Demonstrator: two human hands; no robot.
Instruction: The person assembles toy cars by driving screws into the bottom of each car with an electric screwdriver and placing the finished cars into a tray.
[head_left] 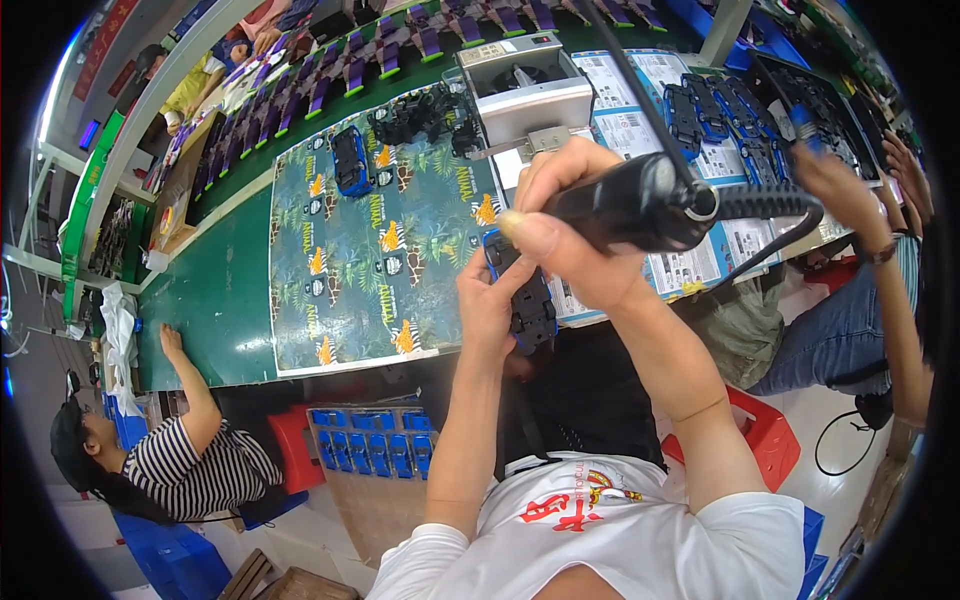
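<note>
My left hand (482,306) is closed around a toy car (533,312) with blue sides, its black underside turned up. The car is at the front edge of the bench. Just above it, my right hand (606,272) grips a black electric screwdriver (632,205), with a coiled cord running off to the right. My right hand and the tool hide the screwdriver's tip, so I cannot tell whether it touches the car. Beyond my hands stands a grey metal screw feeder (530,100).
Another blue toy car (351,161) lies on the patterned sheet (350,265), near black parts (415,115). Several cars (725,112) sit at right, by a co-worker's hand (840,185). A person in stripes (205,468) works at left. A tray of blue pieces (370,443) is below the bench.
</note>
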